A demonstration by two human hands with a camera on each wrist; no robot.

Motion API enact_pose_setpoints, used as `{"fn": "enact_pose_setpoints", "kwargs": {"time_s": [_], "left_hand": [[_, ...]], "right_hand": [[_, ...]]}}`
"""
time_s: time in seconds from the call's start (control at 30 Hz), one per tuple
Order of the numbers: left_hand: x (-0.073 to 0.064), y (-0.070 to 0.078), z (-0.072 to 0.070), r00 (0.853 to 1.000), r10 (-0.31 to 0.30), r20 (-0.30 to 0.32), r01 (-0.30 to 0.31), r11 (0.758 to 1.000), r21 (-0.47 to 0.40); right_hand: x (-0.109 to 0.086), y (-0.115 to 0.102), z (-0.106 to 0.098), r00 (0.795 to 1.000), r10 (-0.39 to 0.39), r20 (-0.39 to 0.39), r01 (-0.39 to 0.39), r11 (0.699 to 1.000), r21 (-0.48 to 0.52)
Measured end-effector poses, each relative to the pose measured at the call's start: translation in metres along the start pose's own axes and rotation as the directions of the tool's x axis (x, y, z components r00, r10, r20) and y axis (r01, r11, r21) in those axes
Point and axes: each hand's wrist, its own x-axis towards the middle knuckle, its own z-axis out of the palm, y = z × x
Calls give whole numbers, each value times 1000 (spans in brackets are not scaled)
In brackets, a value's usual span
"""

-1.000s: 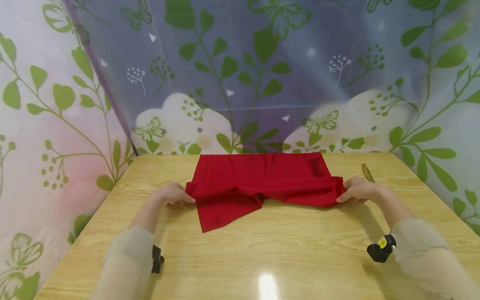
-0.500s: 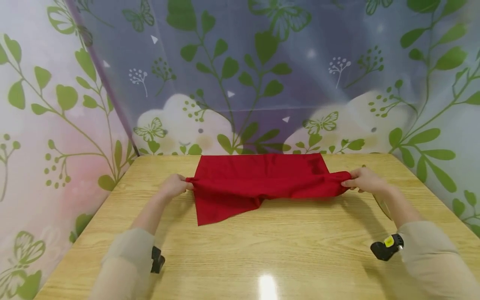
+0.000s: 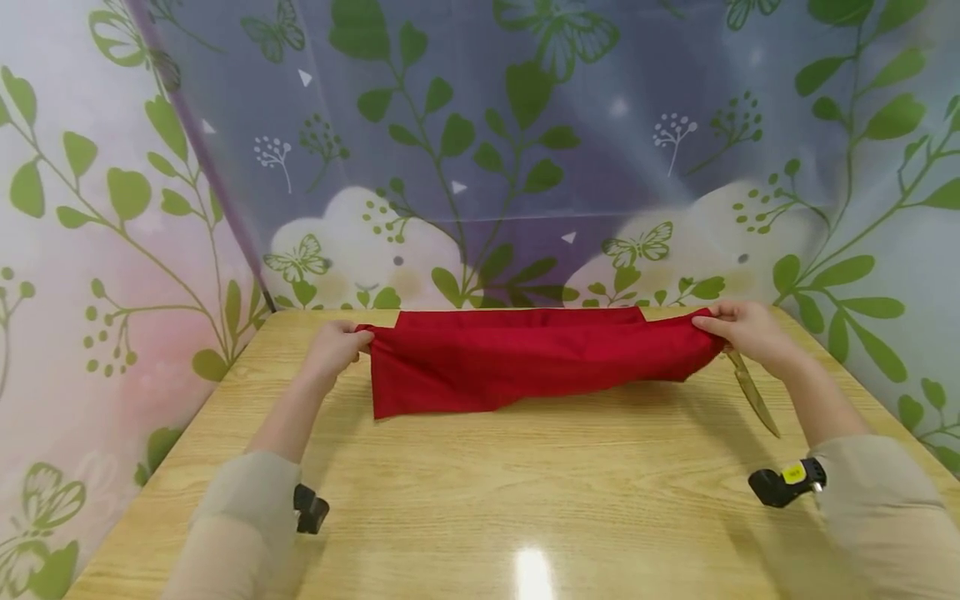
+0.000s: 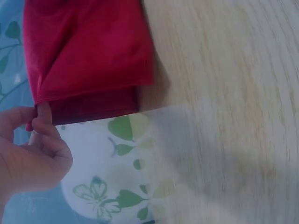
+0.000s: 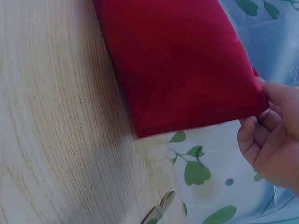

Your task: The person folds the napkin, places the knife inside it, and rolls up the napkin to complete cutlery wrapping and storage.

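In the head view, your arms reach forward, hands well apart; left hand [image 3: 330,354] and right hand [image 3: 753,335] each pinch one end of the red cloth [image 3: 540,362], its raised edge spanning the far part of the tabletop [image 3: 525,475]. Your right end looks slightly higher, so levelling both and drawing outward evenly should help. Mind the gold knife [image 3: 756,396] near your right hand.

In the left wrist view, your thumb and fingertips nip the corner; a slanting crease suggests gentler, straighter tension.

In the right wrist view, your fingers curl at the corner and the cloth falls smoother.
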Motion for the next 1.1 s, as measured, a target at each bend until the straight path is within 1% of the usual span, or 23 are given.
{"fn": "enact_pose_setpoints", "kwargs": {"time_s": [0.1, 0.17, 0.23, 0.27, 0.33, 0.43, 0.5, 0.57, 0.63, 0.67, 0.7, 0.73, 0.77, 0.8, 0.83, 0.87, 0.9, 0.93, 0.97, 1.0, 1.03, 1.07, 1.1], "left_hand": [[-2, 2, -4, 997, -35, 64, 40, 996, -75], [-2, 0, -5, 992, -73, 106, 86, 988, -129], [-2, -3, -3, 986, -103, 128, 121, 983, -136], [-3, -6, 0, 985, -118, 129, 134, 984, -117], [-4, -13, 7, 985, -131, 109, 137, 990, -43], [-5, -24, 19, 990, -122, 77, 116, 990, 83], [-6, -32, 25, 990, -126, 69, 117, 986, 120], [-7, -37, 28, 987, -140, 83, 128, 982, 137], [-9, -40, 30, 984, -147, 105, 127, 976, 178], [-10, -40, 29, 983, -143, 119, 118, 973, 196], [-11, -40, 29, 983, -132, 127, 100, 967, 233], [-12, -38, 28, 986, -105, 127, 65, 956, 287], [-13, -36, 27, 990, -60, 125, 13, 940, 341], [-13, -32, 27, 992, -5, 128, -47, 914, 402], [-14, -28, 27, 989, 55, 140, -115, 879, 463], [-15, -24, 27, 978, 120, 173, -194, 829, 524], [-16, -20, 28, 961, 171, 216, -267, 769, 581], [-17, -15, 30, 938, 211, 274, -340, 711, 616], [-18, -11, 32, 909, 237, 342, -409, 661, 628], [-20, -8, 35, 874, 250, 418, -476, 620, 624], [-22, -6, 38, 841, 246, 482, -524, 591, 614], [-24, -4, 42, 812, 229, 536, -557, 580, 595], [-26, -2, 46, 789, 208, 578, -575, 581, 576]], "right_hand": [[0, -2, 0, 998, 40, 44, -39, 999, -21], [0, -1, 2, 996, 51, 75, -47, 997, -59], [2, -1, 7, 992, 65, 104, -56, 994, -94], [3, 0, 10, 992, 68, 109, -55, 992, -115], [4, 3, 17, 991, 62, 115, -41, 985, -170], [5, 8, 28, 990, 46, 130, -9, 963, -270], [4, 11, 36, 989, 30, 143, 23, 935, -355], [2, 12, 44, 990, 23, 141, 41, 901, -433], [0, 11, 48, 995, -6, 96, 53, 868, -494], [-1, 9, 50, 997, -31, 66, 61, 853, -518], [-3, 7, 51, 997, -68, 40, 78, 843, -532], [-4, 5, 51, 993, -118, 20, 110, 835, -540], [-6, 2, 50, 985, -172, 14, 152, 826, -543], [-7, -1, 49, 974, -224, 24, 200, 813, -547], [-9, -4, 48, 960, -274, 50, 256, 795, -550], [-10, -8, 47, 944, -315, 94, 314, 779, -543], [-12, -11, 47, 924, -352, 148, 374, 758, -535], [-14, -15, 47, 904, -376, 206, 426, 740, -521], [-16, -19, 48, 884, -381, 269, 467, 728, -502], [-19, -23, 50, 868, -372, 329, 494, 723, -483], [-22, -27, 53, 854, -348, 386, 507, 722, -470], [-24, -29, 56, 839, -321, 439, 516, 727, -454], [-26, -31, 60, 825, -295, 482, 521, 728, -447]]}}
